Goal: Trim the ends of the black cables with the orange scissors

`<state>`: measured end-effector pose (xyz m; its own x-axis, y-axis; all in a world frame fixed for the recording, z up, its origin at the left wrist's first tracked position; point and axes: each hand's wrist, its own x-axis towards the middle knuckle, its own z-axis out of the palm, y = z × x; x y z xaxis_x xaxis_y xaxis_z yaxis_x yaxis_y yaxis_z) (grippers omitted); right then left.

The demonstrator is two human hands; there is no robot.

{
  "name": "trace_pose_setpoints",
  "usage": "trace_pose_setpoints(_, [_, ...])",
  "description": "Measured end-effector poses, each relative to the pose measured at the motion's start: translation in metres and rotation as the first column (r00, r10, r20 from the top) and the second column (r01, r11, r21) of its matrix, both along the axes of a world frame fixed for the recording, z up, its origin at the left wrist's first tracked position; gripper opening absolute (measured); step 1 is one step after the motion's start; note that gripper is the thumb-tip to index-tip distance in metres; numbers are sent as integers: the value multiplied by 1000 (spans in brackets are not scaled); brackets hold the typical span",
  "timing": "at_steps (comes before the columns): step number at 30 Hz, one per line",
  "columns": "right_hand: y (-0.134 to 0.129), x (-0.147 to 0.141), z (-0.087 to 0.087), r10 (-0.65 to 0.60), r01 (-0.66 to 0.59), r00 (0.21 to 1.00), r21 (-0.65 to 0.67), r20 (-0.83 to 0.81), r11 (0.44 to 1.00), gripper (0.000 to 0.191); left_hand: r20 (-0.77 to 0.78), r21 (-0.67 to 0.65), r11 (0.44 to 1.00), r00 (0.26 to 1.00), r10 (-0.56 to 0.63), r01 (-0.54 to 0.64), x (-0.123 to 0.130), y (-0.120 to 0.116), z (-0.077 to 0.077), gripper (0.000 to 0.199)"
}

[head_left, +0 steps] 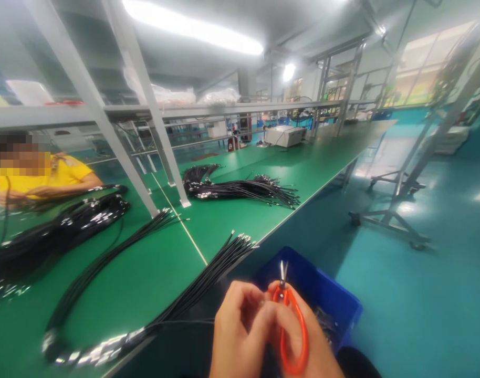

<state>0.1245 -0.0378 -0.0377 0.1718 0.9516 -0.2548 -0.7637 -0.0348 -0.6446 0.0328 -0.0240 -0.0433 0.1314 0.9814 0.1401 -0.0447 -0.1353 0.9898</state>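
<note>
My left hand (240, 328) is closed, its thumb and forefinger pinched close against the right hand's fingers. A thin black cable runs to it from the left; its end is hidden among the fingers. My right hand (299, 325) holds orange-handled scissors (304, 344), with the slightly parted blades pointing up and away. Left of the hands, a curved bundle of black cables (102, 265) lies on the green table (161, 283), with its light-tipped ends at the table's edge.
A blue bin (338, 294) stands below the hands at the right. More black cables (240, 189) lie farther along the table, near metal shelf posts (167, 142). A person in yellow (66, 173) sits at the left beside a large cable pile (62, 226).
</note>
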Motion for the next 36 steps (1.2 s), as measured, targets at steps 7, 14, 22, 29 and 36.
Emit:
trace_pose_setpoints(7, [1,6,4,100,-99,994,24,-41,995,13,299,-166,962,940,-161,218,-8,9,12,17])
trace_pose_setpoints(14, [7,7,1,119,-120,984,-4,-133,993,11,354,-235,953,930,-99,191,-3,6,15,19])
trace_pose_setpoints(22, [7,13,13,125,-135,976,-46,-181,990,12,123,-83,996,992,5,5,-11,13,10,8])
trace_pose_setpoints(29, [9,9,9,142,-157,950,-30,-279,987,15,-455,487,867,816,356,-107,-21,13,14,16])
trace_pose_setpoints(36, [8,7,19,136,-146,974,-44,-180,988,11,-245,132,991,967,64,-32,-23,9,10,10])
